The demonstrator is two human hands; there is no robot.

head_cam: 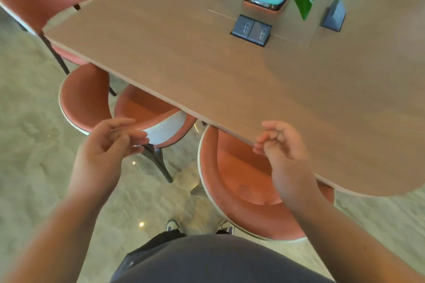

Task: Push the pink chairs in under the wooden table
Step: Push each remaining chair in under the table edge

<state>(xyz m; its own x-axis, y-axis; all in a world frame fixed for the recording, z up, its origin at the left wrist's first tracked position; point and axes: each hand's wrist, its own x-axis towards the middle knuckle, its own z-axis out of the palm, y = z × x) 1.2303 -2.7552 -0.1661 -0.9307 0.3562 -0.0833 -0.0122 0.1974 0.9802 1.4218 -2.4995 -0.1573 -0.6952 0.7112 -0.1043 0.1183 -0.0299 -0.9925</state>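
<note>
Three pink chairs partly hidden under the wooden table (207,64), seats cut off by its edge: far chair (85,96) beyond the left hand (110,142), middle chair (158,117) just past its fingertips, near chair (239,181) below the right hand (280,142). Both hands loosely curled, holding nothing, touching nothing clearly.

A person seen from above with bare forearms and no sleeves in view; dark grey top (218,259); dark trousers (165,238); grey-and-white sneakers (173,225) with dark laces.
</note>
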